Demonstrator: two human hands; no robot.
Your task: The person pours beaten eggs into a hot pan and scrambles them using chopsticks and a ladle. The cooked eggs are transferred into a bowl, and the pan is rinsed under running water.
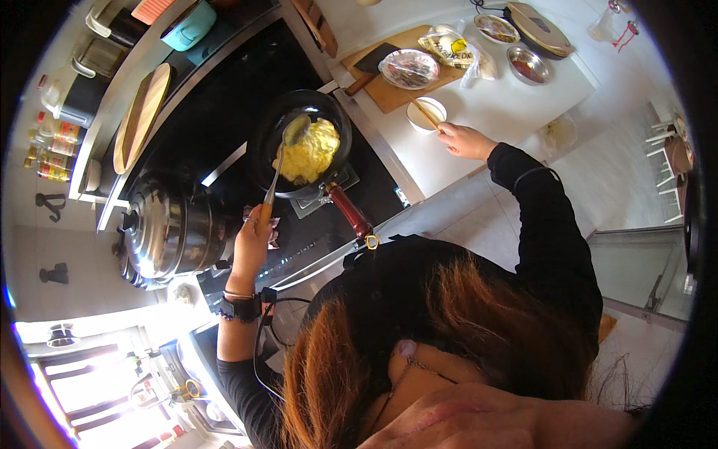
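My left hand (251, 242) grips the wooden handle of a metal cooking spoon (275, 178). The spoon's bowl lies over the left upper side of yellow cooked egg (317, 149) in a black wok (263, 120). A red-brown handle (349, 210) with a metal ring points from the wok towards my body. On the right, my right hand (466, 141) holds wooden chopsticks (424, 112) across a white bowl (443, 106) on the counter. The bowl's inside looks pale, and I cannot tell what it holds.
The wok sits on a black glass hob (235, 95), left of the white counter (387, 129). A large lidded steel pot (179, 224) stands at left. A cleaver (377, 59) and a covered plate (409, 68) rest on a wooden cutting board (387, 101). A steel bowl (529, 66) is farther right.
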